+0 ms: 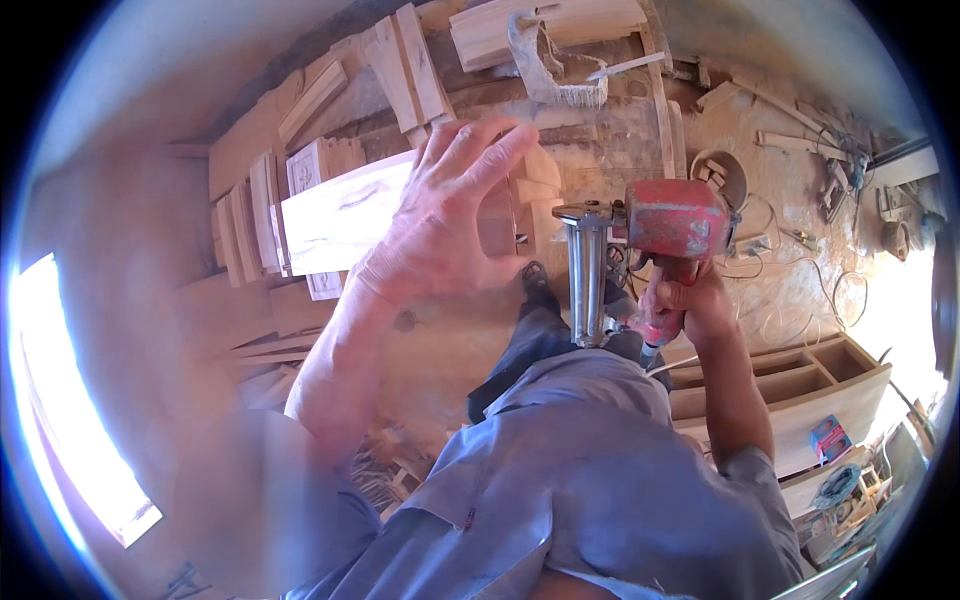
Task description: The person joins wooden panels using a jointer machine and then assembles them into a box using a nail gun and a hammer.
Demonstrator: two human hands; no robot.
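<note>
In the head view, the right hand (692, 300), at about 3 o'clock, is wrapped round the handle of a red nail gun (680, 215). The tool sits toward 2 o'clock, its bulky head above the fist and its long metal magazine (588, 285) hanging to the 9 o'clock side of the handle. That grip probably suits the weight, since the handle lies under the heavy body; whether a finger presses the trigger cannot be told.

The left hand (450, 215), near 11 o'clock, is open and holds nothing, fingers spread and thumb apart. It overlaps a pale board (340, 220) at 10 o'clock, but contact cannot be judged. Being well apart from the nail gun, it seems safely placed.

More planks (243, 230) stand close together between 9 and 10 o'clock, perhaps to save floor space. Just past 12 o'clock, a stick (630, 66) rests across a crusted tub (528, 62), likely left there for stirring or spreading. Between 3 and 4 o'clock, a compartmented wooden frame (775, 425) lies with its openings upward, which shows its dividers
</note>
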